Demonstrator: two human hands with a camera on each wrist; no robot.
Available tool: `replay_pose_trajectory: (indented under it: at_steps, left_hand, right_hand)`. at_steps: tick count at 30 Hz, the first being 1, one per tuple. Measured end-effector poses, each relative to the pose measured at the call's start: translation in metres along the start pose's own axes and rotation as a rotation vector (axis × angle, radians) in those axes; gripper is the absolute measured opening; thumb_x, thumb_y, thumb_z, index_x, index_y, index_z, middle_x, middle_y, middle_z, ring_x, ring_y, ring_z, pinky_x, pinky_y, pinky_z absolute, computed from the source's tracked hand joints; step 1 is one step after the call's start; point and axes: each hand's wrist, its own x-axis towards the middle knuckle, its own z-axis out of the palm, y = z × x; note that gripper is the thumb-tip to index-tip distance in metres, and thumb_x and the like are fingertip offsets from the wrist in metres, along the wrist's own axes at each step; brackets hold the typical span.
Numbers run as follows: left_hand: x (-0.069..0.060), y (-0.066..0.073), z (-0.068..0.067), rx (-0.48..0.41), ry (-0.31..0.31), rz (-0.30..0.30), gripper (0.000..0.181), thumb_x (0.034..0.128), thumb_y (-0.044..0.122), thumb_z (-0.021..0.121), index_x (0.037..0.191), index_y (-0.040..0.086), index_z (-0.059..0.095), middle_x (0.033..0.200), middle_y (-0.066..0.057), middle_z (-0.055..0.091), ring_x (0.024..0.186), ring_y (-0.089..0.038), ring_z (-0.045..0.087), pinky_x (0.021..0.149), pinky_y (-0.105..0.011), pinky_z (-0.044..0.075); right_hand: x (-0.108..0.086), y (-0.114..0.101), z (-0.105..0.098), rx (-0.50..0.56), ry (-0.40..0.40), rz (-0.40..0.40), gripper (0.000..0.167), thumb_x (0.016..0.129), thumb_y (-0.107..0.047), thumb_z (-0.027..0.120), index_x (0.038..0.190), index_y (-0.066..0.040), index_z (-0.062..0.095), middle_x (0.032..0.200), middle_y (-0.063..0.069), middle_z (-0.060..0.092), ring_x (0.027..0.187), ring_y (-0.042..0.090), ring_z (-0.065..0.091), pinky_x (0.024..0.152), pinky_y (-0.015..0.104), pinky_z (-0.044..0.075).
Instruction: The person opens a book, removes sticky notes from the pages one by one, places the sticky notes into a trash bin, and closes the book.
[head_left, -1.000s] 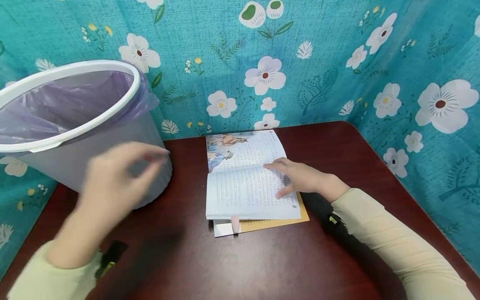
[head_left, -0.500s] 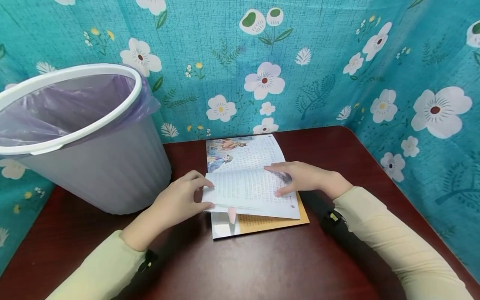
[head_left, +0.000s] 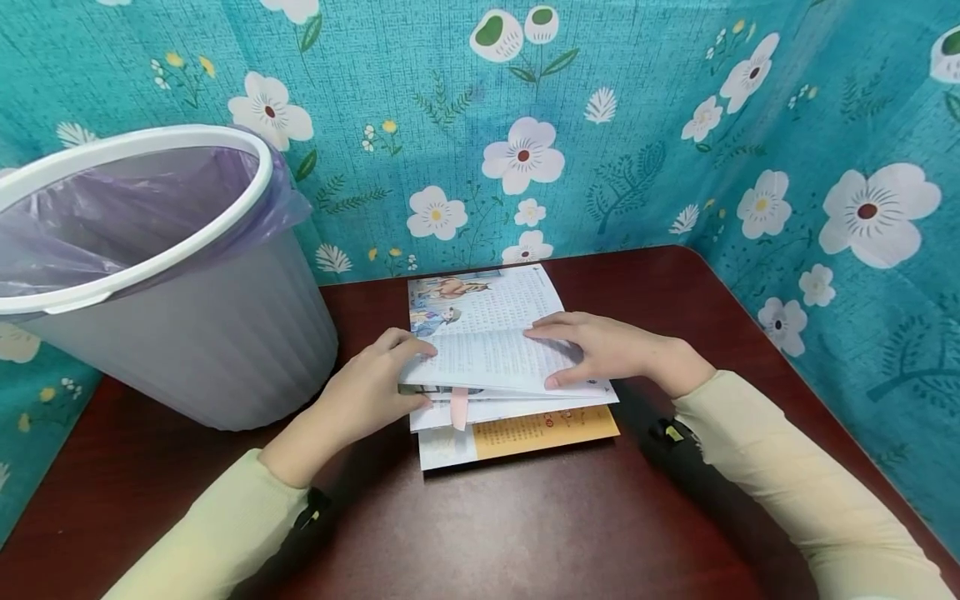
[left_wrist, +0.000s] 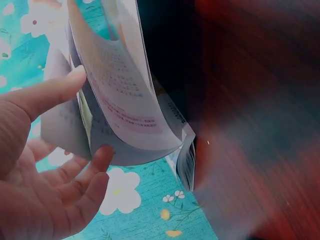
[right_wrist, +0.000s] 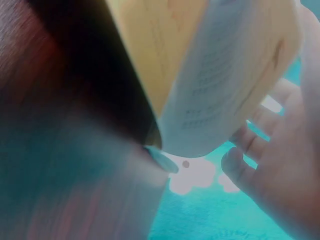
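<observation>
An open book (head_left: 480, 354) lies on the dark red table, its upper page showing a horse picture and small print. My left hand (head_left: 367, 383) pinches a bunch of its lower pages at the left edge, thumb and fingers on opposite sides. In the left wrist view those pages (left_wrist: 125, 100) bow outward. My right hand (head_left: 607, 346) rests on the right side of the pages with its fingers spread. A pink ribbon-like strip (head_left: 459, 408) hangs from the pages. Under them shows a yellow and white cover (head_left: 547, 431).
A grey bin (head_left: 225, 333) with a white rim and purple liner stands at the left. Blue flowered cloth (head_left: 435, 125) hangs behind and to the right of the dark red table (head_left: 487, 533).
My left hand has come from beside the bin to the book's left edge and lifted the lower pages upward, uncovering more pages beneath. My right hand has stayed almost in place.
</observation>
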Motion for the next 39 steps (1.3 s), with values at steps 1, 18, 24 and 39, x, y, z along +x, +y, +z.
replay_pose_trajectory:
  at_steps: [1,18,24,39]
  left_hand:
    - [0.001,-0.001,0.001,-0.028,-0.009,-0.016,0.063,0.0793,0.014,0.090,0.136,0.011,0.062,0.135,-0.014,0.054,0.102,-0.028,0.064,0.081,-0.043,0.056]
    - [0.002,-0.008,0.013,-0.468,-0.004,-0.296,0.121,0.0720,-0.006,0.090,0.164,0.021,0.015,0.153,-0.025,0.033,0.071,-0.023,0.050,0.062,-0.033,0.048]
    - [0.000,-0.012,0.021,-0.573,-0.035,-0.371,0.125,0.0713,-0.010,0.088,0.164,0.015,0.009,0.155,-0.024,0.038,0.072,-0.021,0.050,0.064,-0.031,0.046]
    - [-0.001,-0.015,0.024,-0.348,-0.100,-0.328,0.079,0.0730,0.000,0.091,0.145,0.008,0.059,0.152,-0.024,0.042,0.101,-0.030,0.058,0.080,-0.038,0.050]
  right_hand:
    - [0.000,-0.002,-0.001,-0.003,0.002,-0.010,0.075,0.088,-0.047,0.079,0.151,-0.014,0.053,0.151,0.015,0.049,0.139,0.036,0.044,0.111,0.056,0.037]
    - [-0.002,-0.011,-0.019,-0.075,0.268,-0.110,0.038,0.092,-0.035,0.077,0.122,-0.011,0.076,0.115,0.000,0.074,0.098,0.018,0.060,0.083,0.041,0.049]
    - [0.000,-0.008,-0.016,-0.127,0.602,-0.069,0.035,0.092,-0.017,0.078,0.124,-0.005,0.073,0.118,0.010,0.073,0.104,0.027,0.057,0.091,0.048,0.040]
    - [0.020,0.011,-0.004,-0.093,0.593,0.019,0.030,0.088,-0.004,0.079,0.117,0.001,0.073,0.154,0.022,0.037,0.125,0.040,0.048,0.101,0.056,0.042]
